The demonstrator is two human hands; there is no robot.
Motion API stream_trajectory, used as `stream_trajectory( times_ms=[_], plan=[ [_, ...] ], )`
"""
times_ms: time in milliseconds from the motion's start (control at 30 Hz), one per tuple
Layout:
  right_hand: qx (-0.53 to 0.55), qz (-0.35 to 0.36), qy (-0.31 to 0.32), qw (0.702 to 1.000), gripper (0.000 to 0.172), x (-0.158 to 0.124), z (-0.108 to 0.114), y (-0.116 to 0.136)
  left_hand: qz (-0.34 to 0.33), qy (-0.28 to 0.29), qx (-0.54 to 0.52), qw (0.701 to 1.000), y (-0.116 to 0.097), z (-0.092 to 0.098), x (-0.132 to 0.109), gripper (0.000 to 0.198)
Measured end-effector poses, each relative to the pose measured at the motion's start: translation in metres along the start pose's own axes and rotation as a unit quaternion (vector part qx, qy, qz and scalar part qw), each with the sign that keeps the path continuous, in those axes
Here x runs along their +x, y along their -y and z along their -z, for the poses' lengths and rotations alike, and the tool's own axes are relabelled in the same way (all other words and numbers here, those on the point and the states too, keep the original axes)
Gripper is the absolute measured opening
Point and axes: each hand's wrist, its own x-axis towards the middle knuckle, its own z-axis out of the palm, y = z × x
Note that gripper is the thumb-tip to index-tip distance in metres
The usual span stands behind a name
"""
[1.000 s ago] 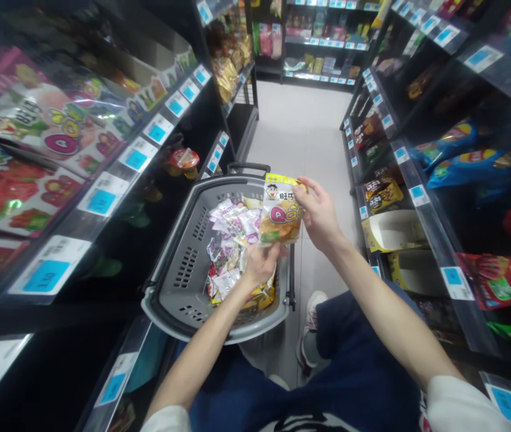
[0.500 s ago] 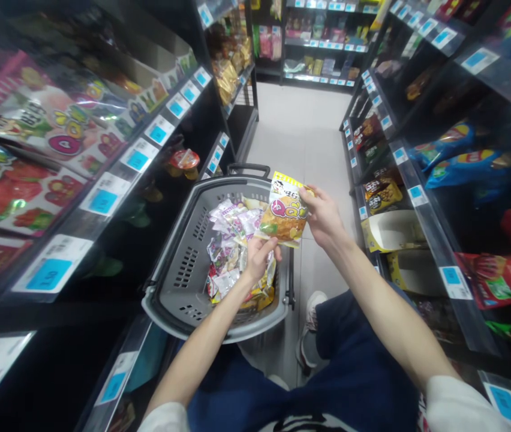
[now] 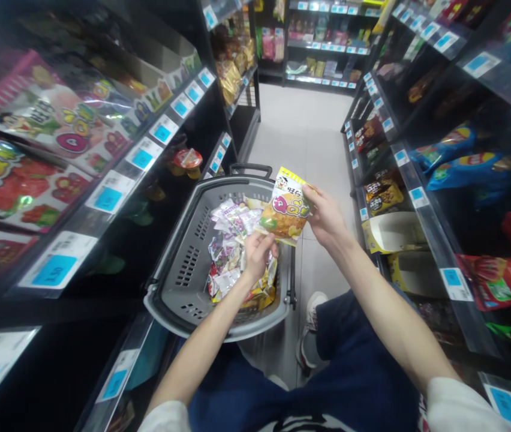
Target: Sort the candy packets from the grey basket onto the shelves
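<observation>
Both hands grip one snack packet [image 3: 288, 210]: left hand [image 3: 258, 255] pinches its lower left corner between thumb and fingers, right hand [image 3: 325, 219] clamps the right edge, fingers curled over the front. Packet hangs in the air, tilted, top leaning right, above the far right part of the grey shopping basket [image 3: 183, 264]. Packet look: yellow header strip on top, small cartoon face under it, big pink-and-yellow "QQ" style lettering mid-panel, orange-yellow lower half with a green patch at the lower left; glossy film. Basket holds a heap of small wrapped snack packs [image 3: 231, 246], mostly white, pink and purple, piled on its right side. Basket sits on the aisle floor [image 3: 309, 132] between two dark shelf racks.
</observation>
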Motion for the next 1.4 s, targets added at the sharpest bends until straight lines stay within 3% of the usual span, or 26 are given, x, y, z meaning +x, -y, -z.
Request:
stream_trajectory(
  times_ms=[233,400,500,667,833,900,1000,1067,1133,1267,1333,1400],
  plan=[
    [0.001,-0.031,0.038,0.999,0.036,-0.001,-0.001,-0.004,-0.015,-0.025,-0.033,0.999,-0.002,0.006,0.004,0.042],
    [0.014,-0.066,0.040,0.997,0.035,0.002,-0.002,-0.010,-0.025,-0.075,-0.043,0.996,-0.002,0.008,0.009,0.038],
    [0.019,-0.084,0.039,0.995,0.036,0.002,-0.004,-0.012,-0.042,-0.091,-0.001,0.995,-0.004,0.011,0.010,0.040],
    [0.007,-0.109,0.055,0.992,0.038,-0.002,-0.008,-0.022,-0.058,-0.054,0.170,0.982,-0.017,0.012,0.008,0.048],
    [-0.002,-0.158,0.129,0.979,0.041,0.000,-0.013,-0.036,-0.173,-0.043,0.349,0.920,-0.022,0.012,0.008,0.045],
    [-0.025,-0.180,0.163,0.970,0.042,0.002,-0.013,-0.038,-0.248,-0.029,0.410,0.877,-0.021,0.016,0.010,0.043],
    [-0.072,-0.198,0.203,0.956,0.042,0.008,-0.010,-0.039,-0.380,0.044,0.542,0.749,-0.019,0.024,0.015,0.036],
    [-0.091,-0.188,0.225,0.952,0.042,0.013,-0.007,-0.040,-0.425,0.087,0.611,0.662,-0.017,0.029,0.018,0.028],
    [-0.091,-0.171,0.252,0.948,0.042,0.018,-0.005,-0.042,-0.435,0.100,0.650,0.615,-0.015,0.032,0.020,0.022],
    [-0.088,-0.131,0.292,0.943,0.043,0.024,-0.002,-0.042,-0.421,0.124,0.686,0.580,-0.011,0.035,0.025,0.017],
    [-0.106,-0.115,0.293,0.943,0.045,0.024,-0.003,-0.038,-0.413,0.128,0.690,0.581,-0.015,0.037,0.027,0.016],
    [-0.126,-0.098,0.290,0.944,0.050,0.021,-0.006,-0.031,-0.395,0.126,0.684,0.600,-0.023,0.040,0.028,0.016]
  ],
)
